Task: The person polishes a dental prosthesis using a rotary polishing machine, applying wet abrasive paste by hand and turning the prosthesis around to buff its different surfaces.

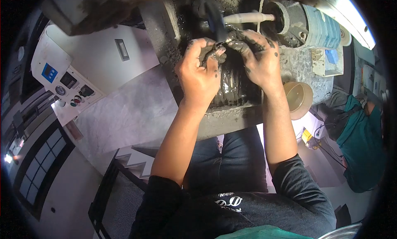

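My left hand (199,76) is closed in a pinch, its fingertips smeared with dark wet slurry. Facing it, my right hand (262,59) is also closed, fingers curled and thumb bent inward. The fingertips of both hands meet just under a dark wheel (215,22). Whatever they grip there is too small and too covered to make out. A pale tapered spindle (248,18) runs from the wheel toward a motor (322,26) at the upper right. Beneath the hands lies a wet, muddy tray (231,109) with a raised front edge.
A round tan bowl (298,99) stands beside my right forearm. Beyond it sits a small white box (328,63) with something blue inside. At left is a white machine cabinet (103,57) with a control panel. A person in green (362,144) is at the far right.
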Available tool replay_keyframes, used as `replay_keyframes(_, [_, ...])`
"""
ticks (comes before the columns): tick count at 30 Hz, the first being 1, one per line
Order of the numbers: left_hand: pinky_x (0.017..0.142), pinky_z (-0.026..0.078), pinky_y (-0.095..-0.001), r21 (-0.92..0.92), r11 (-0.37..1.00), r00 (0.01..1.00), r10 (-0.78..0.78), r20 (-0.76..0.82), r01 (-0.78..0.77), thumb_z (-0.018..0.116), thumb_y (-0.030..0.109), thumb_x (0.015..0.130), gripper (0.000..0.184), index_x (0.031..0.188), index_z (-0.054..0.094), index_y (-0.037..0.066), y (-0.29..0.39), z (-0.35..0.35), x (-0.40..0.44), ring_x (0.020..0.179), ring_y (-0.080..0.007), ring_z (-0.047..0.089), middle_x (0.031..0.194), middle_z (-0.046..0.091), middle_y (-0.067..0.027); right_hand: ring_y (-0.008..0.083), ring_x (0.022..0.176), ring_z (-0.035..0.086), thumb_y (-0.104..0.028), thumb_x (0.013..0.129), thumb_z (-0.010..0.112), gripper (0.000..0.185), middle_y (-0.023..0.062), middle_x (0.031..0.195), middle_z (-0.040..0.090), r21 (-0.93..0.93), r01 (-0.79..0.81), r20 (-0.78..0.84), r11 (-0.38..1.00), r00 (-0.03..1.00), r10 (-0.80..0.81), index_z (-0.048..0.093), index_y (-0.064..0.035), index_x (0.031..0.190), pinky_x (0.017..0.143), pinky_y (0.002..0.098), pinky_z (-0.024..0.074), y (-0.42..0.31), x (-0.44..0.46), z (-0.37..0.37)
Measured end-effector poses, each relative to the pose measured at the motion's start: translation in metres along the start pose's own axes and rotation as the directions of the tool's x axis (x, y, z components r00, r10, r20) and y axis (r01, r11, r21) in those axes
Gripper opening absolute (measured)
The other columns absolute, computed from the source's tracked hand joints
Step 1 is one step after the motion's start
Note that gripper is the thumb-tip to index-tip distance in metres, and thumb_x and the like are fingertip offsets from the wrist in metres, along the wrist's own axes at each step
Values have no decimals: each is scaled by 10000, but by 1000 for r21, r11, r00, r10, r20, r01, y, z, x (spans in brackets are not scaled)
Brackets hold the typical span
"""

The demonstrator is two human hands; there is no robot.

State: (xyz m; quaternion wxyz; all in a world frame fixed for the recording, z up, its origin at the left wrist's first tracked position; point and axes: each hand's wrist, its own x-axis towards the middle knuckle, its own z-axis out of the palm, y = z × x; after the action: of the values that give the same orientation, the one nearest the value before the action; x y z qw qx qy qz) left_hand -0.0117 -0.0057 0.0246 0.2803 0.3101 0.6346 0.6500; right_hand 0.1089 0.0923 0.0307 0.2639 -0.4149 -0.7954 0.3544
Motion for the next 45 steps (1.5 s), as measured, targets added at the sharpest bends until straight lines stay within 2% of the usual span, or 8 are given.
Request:
replay_keyframes(3, [763, 531, -268, 42, 999, 1000, -10, -8, 11, 487, -204, 761, 287, 1012, 548, -78, -3, 1, 1, 880, -183, 681, 922, 640, -130, 334, 988, 663, 35, 747, 646, 264, 206, 1012, 683, -26, -13, 35, 1000, 999, 14, 671, 19, 1009, 886, 369, 505, -7, 6, -1])
replay_keyframes(9, [785, 496, -222, 27, 1000, 999, -13, -33, 14, 589, -186, 802, 228, 990, 556, -62, 0, 5, -2, 884, -103, 607, 941, 619, -80, 335, 976, 665, 28, 758, 655, 253, 207, 1000, 685, 18, -16, 25, 1000, 1000, 16, 669, 18, 1011, 872, 371, 507, -6, 7, -1])
replay_keyframes(28, [780, 523, -262, 199, 972, 992, 128, -1, -125, 527, -190, 773, 288, 1041, 552, -86, -21, -9, 2, 867, -156, 653, 950, 645, -124, 341, 917, 676, 37, 735, 660, 262, 199, 975, 687, -8, 68, 15, 998, 998, -68, 667, 16, 996, 846, 372, 518, -6, 5, 1])
replay_keyframes(30, [699, 533, -344, 311, 915, 962, 273, -9, -257, 569, -148, 679, 314, 970, 611, -36, -21, -12, 1, 769, -298, 682, 869, 670, -162, 336, 924, 677, 37, 727, 668, 263, 199, 964, 689, -18, 103, -11, 995, 995, -103, 665, 15, 989, 843, 366, 519, -6, 1, 0])
replay_keyframes(33, [695, 534, -344, 366, 881, 948, 318, 13, -300, 574, -146, 676, 310, 962, 614, -34, -18, -12, 2, 764, -307, 678, 869, 674, -159, 335, 927, 677, 43, 719, 665, 264, 199, 960, 689, 82, 58, -15, 995, 998, -57, 664, 11, 982, 837, 362, 521, -4, -3, 0])
replay_keyframes(37, [694, 535, -342, 309, 901, 944, 328, -23, -305, 576, -147, 677, 311, 965, 613, -35, -15, -7, 4, 765, -302, 681, 862, 673, -159, 343, 921, 675, 51, 711, 658, 273, 200, 969, 687, 34, 98, -32, 995, 995, -97, 667, 4, 979, 833, 369, 524, -7, -2, -3])
replay_keyframes(42, [757, 518, -276, 153, 981, 990, 132, -52, -122, 560, -167, 745, 265, 999, 584, -96, -22, -5, 6, 808, -173, 658, 887, 668, -158, 355, 940, 668, 44, 695, 666, 285, 202, 978, 685, -44, 67, 19, 997, 998, -66, 668, 0, 977, 850, 399, 522, -7, 4, 2])
replay_keyframes(45, [757, 522, -283, 336, 902, 960, 280, 27, -273, 565, -160, 743, 258, 993, 587, -100, -16, -12, 4, 808, -178, 663, 882, 675, -159, 360, 954, 663, 37, 690, 672, 282, 206, 979, 684, 29, 96, -29, 995, 995, -95, 668, 1, 970, 861, 401, 517, -6, -1, -1])
